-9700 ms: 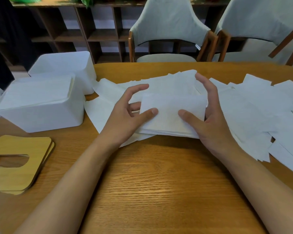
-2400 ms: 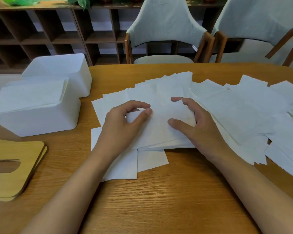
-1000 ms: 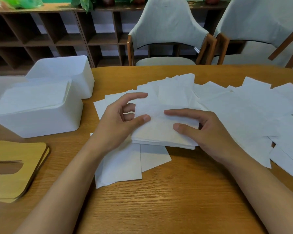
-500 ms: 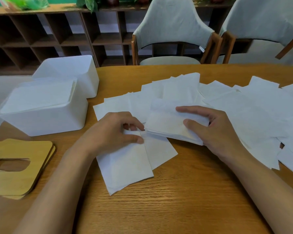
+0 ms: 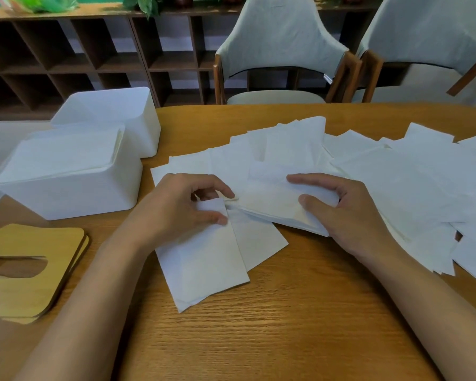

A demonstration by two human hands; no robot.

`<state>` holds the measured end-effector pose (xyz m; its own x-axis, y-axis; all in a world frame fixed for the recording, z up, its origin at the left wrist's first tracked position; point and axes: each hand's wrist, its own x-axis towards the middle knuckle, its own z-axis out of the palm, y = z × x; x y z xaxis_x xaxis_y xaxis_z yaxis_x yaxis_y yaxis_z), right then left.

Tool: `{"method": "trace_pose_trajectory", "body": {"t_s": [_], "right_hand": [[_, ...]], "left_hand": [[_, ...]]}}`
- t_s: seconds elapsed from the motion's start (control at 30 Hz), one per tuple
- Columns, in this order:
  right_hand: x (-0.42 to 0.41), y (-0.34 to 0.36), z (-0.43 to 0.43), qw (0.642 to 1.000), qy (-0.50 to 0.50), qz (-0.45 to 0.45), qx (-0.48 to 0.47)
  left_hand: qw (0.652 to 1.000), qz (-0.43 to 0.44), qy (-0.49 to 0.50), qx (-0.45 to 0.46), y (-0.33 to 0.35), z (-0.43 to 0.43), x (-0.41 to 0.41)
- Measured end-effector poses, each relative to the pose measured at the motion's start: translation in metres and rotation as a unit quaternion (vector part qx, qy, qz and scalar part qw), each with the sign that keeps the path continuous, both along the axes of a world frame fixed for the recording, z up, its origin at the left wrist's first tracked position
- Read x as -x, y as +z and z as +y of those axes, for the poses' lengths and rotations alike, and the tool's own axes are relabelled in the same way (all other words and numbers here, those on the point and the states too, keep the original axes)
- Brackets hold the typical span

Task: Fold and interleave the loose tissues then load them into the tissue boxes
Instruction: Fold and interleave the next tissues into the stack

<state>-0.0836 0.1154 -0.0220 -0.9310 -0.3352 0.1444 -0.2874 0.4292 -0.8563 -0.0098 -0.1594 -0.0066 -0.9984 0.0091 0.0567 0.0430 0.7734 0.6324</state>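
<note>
1. White and thin, the single paper tissue (image 5: 204, 265) lies on the wooden table (image 5: 286, 325). My left hand (image 5: 182, 210) pinches its top edge.
2. My right hand (image 5: 341, 213) clasps the folded stack of white tissues (image 5: 272, 204), thumb on top.
3. My two white plastic tissue boxes (image 5: 66, 188) wait at the left, unloaded by this stack.
4. Pulling too hard could tear the sheet. Easing my right grip could let the stack slide apart.
</note>
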Motion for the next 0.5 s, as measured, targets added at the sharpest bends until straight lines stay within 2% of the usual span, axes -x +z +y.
{"method": "trace_pose_trajectory", "body": {"t_s": [0.1, 0.3, 0.4, 0.5], "right_hand": [[0.001, -0.001, 0.001, 1.000, -0.001, 0.000, -0.005], [0.001, -0.004, 0.001, 1.000, 0.007, -0.002, -0.007], [0.000, -0.003, 0.001, 1.000, 0.009, 0.001, -0.009], [-0.003, 0.002, -0.001, 0.999, 0.022, 0.002, 0.028]], "left_hand": [[1.000, 0.006, 0.005, 0.009, 0.001, 0.003, -0.001], [0.997, 0.072, 0.002, -0.040, 0.006, 0.004, -0.005], [0.991, 0.090, -0.021, -0.099, 0.013, 0.008, -0.008], [0.982, 0.092, -0.033, -0.164, 0.014, 0.016, -0.008]]}}
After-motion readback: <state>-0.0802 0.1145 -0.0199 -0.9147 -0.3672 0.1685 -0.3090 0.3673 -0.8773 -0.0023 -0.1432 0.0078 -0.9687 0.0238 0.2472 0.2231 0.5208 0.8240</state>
